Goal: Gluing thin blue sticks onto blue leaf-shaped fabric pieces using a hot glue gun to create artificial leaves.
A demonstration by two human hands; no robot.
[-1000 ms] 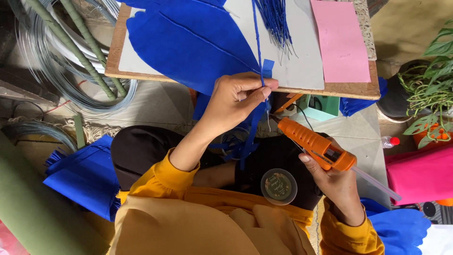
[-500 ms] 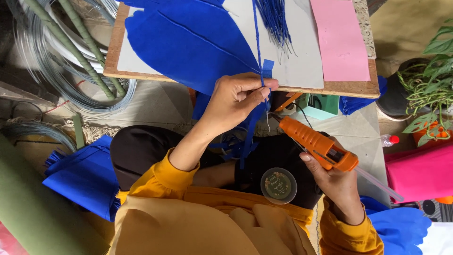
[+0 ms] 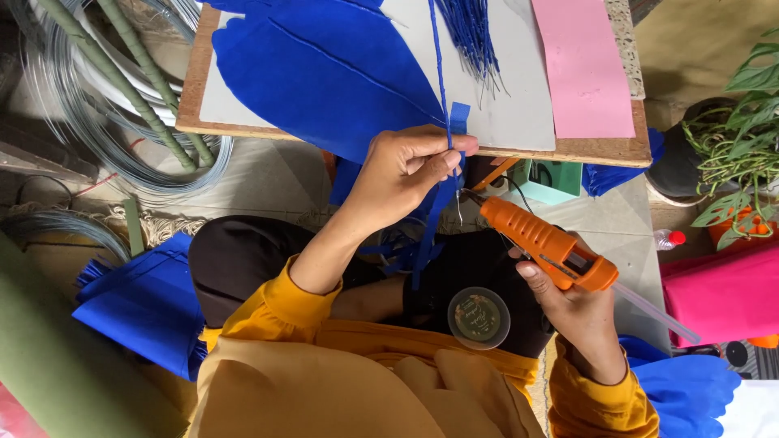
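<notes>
My left hand pinches a thin blue wrapped wire stem together with a blue paper strip that hangs down over my lap. The stem runs up across a large blue paper leaf on a wooden board. My right hand grips an orange glue gun whose nozzle points up-left, just short of my left fingertips. A clear glue stick juts from the gun's back.
A pink sheet and a bundle of blue wires lie on the board. Coiled wire and green stems sit at left. Blue paper, a round lidded tin, a potted plant and pink cloth surround me.
The glue gun has drifted slightly down and right, and its nozzle has edged closer to the strip under my left fingers. My left hand has stayed put.
</notes>
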